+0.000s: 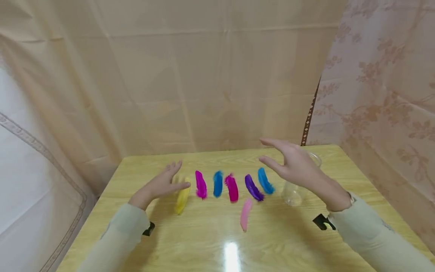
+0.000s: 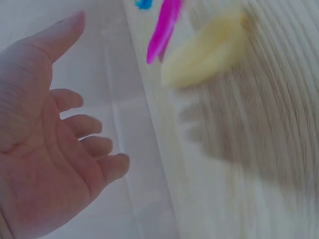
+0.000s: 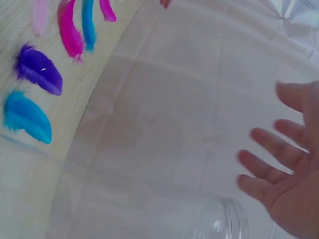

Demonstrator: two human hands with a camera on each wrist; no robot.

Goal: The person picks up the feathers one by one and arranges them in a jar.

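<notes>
My left hand (image 1: 162,184) is raised over the left of the table beside a yellow feather (image 1: 183,196), its fingers spread and holding nothing. To the right of that feather lie a magenta feather (image 1: 201,185), a blue feather (image 1: 218,184), a deep pink feather (image 1: 232,188), a purple feather (image 1: 253,187) and a second blue feather (image 1: 265,181). A pale pink feather (image 1: 246,214) rests closer to the front. Nothing is in my right hand (image 1: 296,163), which hovers with fingers extended by a clear jar (image 1: 293,193) and partly hides it in the head view.
All of this is on a wood-grain table (image 1: 190,241). A beige curtain (image 1: 210,87) hangs behind its back edge. Patterned cloth (image 1: 384,87) falls along the right side, and white cloth (image 1: 30,181) along the left.
</notes>
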